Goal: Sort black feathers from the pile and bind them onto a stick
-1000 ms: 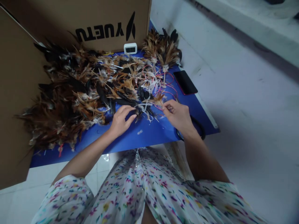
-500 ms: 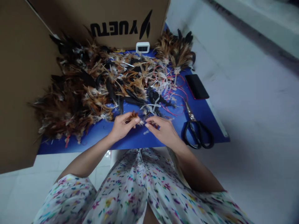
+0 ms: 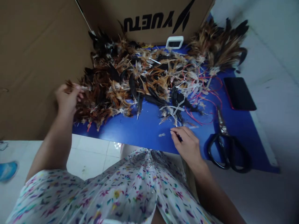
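At the left end of the table, my left hand [image 3: 67,95] is closed on a small bunch of brown feathers [image 3: 69,85], whose pale quill ends point right. It is beside a large pile of dark brown feathers [image 3: 98,96]. My right hand [image 3: 187,143] rests near the table's front edge with its fingers curled together; whether anything small is between them is hidden. Just beyond it lie black feathers [image 3: 179,101] and white strips [image 3: 174,108]. Loose tan feathers [image 3: 151,74] cover the middle of the blue table [image 3: 140,130].
Black-handled scissors [image 3: 225,137] and a dark phone [image 3: 239,93] lie at the right. Red string [image 3: 218,85] tangles nearby. Behind stand a white digital display [image 3: 174,42], a tall feather bunch [image 3: 219,46] and a cardboard box [image 3: 149,34]. More cardboard [image 3: 42,62] walls the left side.
My left hand has moved from the table's front middle to the far left with the brown feathers. My right hand has parted from it and stays near the front edge. The view has shifted.
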Demonstrator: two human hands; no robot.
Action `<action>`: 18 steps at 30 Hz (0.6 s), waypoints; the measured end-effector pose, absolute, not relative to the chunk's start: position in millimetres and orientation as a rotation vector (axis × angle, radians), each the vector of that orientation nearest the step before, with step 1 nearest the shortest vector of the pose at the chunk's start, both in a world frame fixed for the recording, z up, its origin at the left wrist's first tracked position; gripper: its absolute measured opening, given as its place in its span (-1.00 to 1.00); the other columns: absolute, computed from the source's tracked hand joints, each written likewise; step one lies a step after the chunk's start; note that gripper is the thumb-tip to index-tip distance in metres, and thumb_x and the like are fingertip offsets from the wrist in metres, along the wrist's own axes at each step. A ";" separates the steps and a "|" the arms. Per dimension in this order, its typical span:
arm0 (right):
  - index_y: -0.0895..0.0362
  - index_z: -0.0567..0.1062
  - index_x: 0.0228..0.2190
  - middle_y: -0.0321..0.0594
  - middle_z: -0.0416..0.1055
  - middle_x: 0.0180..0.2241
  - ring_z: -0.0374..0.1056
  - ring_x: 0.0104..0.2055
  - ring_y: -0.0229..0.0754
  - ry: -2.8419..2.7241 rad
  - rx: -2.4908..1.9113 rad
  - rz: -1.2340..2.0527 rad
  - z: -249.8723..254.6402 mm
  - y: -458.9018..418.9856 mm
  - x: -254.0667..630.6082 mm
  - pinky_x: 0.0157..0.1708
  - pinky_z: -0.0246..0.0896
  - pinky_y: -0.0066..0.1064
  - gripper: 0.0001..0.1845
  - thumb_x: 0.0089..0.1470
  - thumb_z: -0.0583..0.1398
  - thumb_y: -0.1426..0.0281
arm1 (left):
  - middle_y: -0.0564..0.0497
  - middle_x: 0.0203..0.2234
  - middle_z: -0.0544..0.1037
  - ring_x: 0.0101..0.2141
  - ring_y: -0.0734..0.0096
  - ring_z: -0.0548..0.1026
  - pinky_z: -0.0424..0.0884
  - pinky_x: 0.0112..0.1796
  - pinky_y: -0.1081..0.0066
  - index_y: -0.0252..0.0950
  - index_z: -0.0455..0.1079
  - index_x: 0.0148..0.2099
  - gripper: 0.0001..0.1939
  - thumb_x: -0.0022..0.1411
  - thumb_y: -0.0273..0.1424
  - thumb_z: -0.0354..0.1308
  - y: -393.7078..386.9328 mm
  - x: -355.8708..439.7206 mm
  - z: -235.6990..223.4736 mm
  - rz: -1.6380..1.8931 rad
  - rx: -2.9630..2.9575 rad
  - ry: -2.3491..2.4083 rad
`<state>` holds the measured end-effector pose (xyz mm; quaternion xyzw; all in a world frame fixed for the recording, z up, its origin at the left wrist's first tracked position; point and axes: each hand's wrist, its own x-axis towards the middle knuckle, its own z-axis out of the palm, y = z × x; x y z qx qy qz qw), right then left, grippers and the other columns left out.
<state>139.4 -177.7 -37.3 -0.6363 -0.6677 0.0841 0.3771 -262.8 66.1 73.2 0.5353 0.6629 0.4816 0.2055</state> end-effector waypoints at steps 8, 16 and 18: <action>0.11 0.49 -0.25 -0.18 0.50 -0.31 0.43 -0.24 -0.14 -1.741 -1.531 0.091 -43.2 -177.6 138.3 -0.14 0.36 -0.28 -0.90 0.21 0.16 0.50 | -0.23 0.19 0.24 0.14 0.08 0.29 0.25 0.16 0.02 -0.38 0.28 0.13 -0.37 0.00 -0.46 0.37 78.4 -269.9 79.9 1.155 2.417 2.288; 0.13 0.49 -0.27 -0.19 0.49 -0.31 0.42 -0.26 -0.16 -1.737 -1.531 0.091 -47.1 -174.4 140.6 -0.18 0.35 -0.32 -0.90 0.20 0.18 0.52 | -0.14 0.00 0.48 0.02 0.26 0.46 0.41 0.02 0.26 -0.31 0.43 0.04 -0.69 0.36 -0.38 -0.03 60.3 -112.6 40.4 0.577 2.905 1.138; 0.13 0.49 -0.27 -0.19 0.49 -0.32 0.42 -0.26 -0.17 -1.730 -1.532 0.086 -47.7 -174.4 140.8 -0.19 0.35 -0.33 -0.90 0.20 0.18 0.53 | -0.18 0.13 0.40 0.07 0.22 0.45 0.42 0.02 0.28 -0.33 0.36 0.16 -0.62 0.34 -0.41 0.00 66.2 -83.1 34.4 0.390 2.959 1.051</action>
